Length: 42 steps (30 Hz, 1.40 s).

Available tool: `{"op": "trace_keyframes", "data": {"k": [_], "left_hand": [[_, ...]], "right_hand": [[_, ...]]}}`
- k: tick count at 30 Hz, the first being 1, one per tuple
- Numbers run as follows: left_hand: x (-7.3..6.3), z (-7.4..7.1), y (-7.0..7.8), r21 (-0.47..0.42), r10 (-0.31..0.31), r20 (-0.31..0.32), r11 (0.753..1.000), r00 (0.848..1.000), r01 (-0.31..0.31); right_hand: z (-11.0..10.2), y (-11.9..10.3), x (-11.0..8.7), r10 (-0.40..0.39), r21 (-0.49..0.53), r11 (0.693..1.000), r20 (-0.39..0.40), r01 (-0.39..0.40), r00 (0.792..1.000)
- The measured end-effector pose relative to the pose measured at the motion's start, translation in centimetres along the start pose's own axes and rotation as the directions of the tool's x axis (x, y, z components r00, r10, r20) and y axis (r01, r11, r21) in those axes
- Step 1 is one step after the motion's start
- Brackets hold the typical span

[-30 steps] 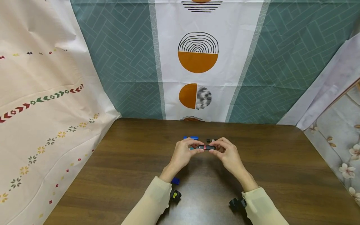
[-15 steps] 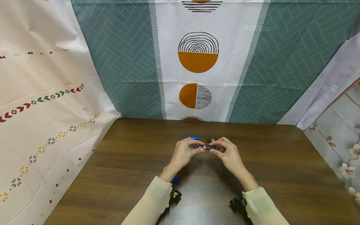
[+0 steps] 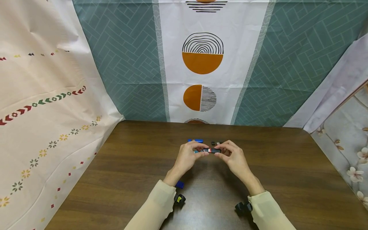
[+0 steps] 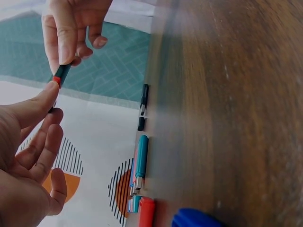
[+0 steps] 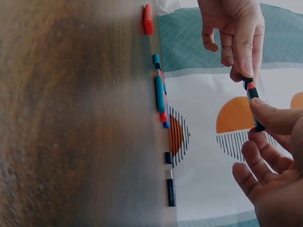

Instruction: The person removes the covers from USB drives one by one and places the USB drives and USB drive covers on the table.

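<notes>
Both hands hold a black USB flash drive (image 3: 214,150) with a red band, level and raised above the table. Fingers of the left hand (image 3: 185,156) pinch its left, capped end, while the right hand (image 3: 232,157) pinches the black body (image 5: 256,111) between thumb and fingers. By the red band (image 4: 57,80), the left thumb hides part of the cap. Behind the hands lie a loose black cap (image 3: 212,143) and another black USB drive (image 4: 144,94) with its metal plug bare. A teal USB drive (image 4: 142,156), also uncapped, lies near the left hand.
A blue USB drive (image 3: 195,140) lies farther back on the brown table (image 3: 129,172). Nearer the left forearm is a blue piece (image 3: 179,185); a red piece (image 5: 148,20) shows in the right wrist view. Patterned cloths (image 3: 135,64) rise behind and beside the table.
The right hand and the drive's body have shifted very slightly to the right, and a pale sliver shows by the red band. The left hand stays in place.
</notes>
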<state>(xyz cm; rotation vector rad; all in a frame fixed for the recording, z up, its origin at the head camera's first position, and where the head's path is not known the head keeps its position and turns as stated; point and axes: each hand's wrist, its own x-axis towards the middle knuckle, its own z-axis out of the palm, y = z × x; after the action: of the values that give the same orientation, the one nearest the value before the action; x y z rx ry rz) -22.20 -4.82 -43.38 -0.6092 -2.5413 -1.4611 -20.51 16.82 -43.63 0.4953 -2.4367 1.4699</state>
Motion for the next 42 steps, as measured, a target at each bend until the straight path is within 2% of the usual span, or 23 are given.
{"op": "trace_keyframes", "data": {"k": [11,25,32,42], "left_hand": [[0.08,0.00,-0.16,-0.008,-0.018,-0.020,1.000,1.000,0.018],[0.08,0.06,-0.19,-0.043,-0.031,-0.029,0.999,0.999,0.030],[0.17,0.12,-0.10,-0.021,-0.036,-0.054,0.999,0.998,0.035],[0.21,0.41,-0.13,0.003,-0.023,-0.057,1.000,0.998,0.023]], "right_hand": [[-0.15,0.04,0.02,0.018,-0.018,1.000,-0.010,-0.018,1.000],[-0.49,0.30,0.05,0.003,-0.017,1.000,-0.034,-0.004,0.999],[-0.68,0.26,0.09,0.008,-0.015,1.000,-0.026,-0.008,1.000],[-0.86,0.87,0.37,0.034,-0.031,0.999,-0.036,-0.036,0.999]]}}
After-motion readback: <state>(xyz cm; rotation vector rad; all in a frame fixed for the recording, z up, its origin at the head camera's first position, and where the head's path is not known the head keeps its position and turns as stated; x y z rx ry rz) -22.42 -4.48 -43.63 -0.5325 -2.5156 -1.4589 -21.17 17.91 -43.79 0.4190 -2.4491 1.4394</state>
